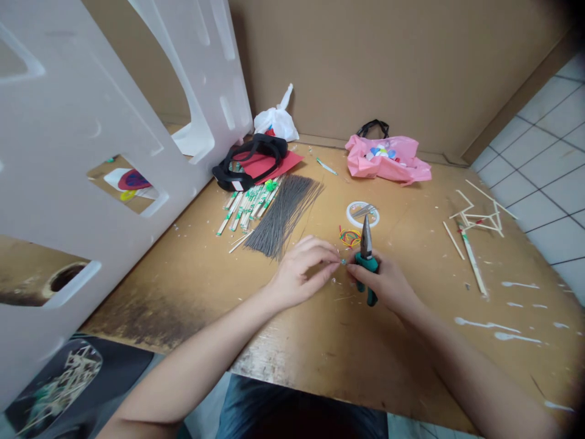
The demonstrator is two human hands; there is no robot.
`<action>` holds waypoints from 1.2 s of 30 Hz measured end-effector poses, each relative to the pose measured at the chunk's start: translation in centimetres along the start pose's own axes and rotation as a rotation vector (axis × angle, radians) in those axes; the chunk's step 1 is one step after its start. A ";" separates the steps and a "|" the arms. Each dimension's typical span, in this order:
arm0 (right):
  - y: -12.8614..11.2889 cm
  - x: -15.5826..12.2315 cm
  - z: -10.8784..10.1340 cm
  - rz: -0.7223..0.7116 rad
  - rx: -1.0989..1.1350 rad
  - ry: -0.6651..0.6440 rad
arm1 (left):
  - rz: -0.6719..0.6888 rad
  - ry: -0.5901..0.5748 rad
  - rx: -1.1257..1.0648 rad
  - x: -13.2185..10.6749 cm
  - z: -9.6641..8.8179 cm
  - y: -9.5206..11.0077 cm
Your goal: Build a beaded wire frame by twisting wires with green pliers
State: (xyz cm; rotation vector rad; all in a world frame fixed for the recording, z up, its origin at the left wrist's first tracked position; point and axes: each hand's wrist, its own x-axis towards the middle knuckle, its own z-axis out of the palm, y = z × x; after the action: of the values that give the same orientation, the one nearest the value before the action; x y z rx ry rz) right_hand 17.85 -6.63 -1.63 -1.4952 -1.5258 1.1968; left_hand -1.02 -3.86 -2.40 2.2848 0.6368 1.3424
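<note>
My left hand (304,268) is pinched, thumb against fingertips, on a tiny bluish piece (343,262) too small to name. Green-handled needle-nose pliers (367,263) rest in the grip of my right hand (390,283), jaws pointing away from me. The right thumb and fingertip come close to the bluish piece; whether they also hold it I cannot tell. Just beyond the hands lie thin red, yellow and green loops (350,236). A white ring (351,218) with thin grey wire pieces in it sits behind the pliers' tip.
Left of centre lie a bundle of grey wires (283,219), wrapped chopsticks (247,207) and a black head strap (237,180). A pink bag (411,160) holds coloured caps at the back. To the right stands a stick frame (484,222) near white glue streaks (516,336). A white plastic panel (137,110) rises left.
</note>
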 end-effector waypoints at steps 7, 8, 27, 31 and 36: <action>0.2 0.1 0.2 -0.033 -0.060 -0.036 | 0.093 -0.143 0.238 -0.2 -0.2 0.1; 0.2 0.2 0.2 -0.029 -0.055 -0.047 | 0.097 -0.156 0.249 -0.2 -0.3 0.2; -0.1 0.5 -0.3 0.032 0.062 -0.148 | 0.129 -0.363 0.282 -0.1 -0.3 -0.1; 0.0 0.5 -0.2 0.046 0.066 -0.154 | 0.128 -0.348 0.238 0.0 -0.4 -0.2; 0.5 0.7 -0.2 0.068 0.034 -0.118 | 0.149 -0.378 0.232 0.1 -0.4 0.0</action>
State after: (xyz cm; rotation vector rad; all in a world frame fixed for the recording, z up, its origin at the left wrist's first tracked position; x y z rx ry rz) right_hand 18.17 -5.97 -2.07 -1.4873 -1.5339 1.3658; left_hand -1.30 -3.77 -2.12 2.7236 0.5238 0.8913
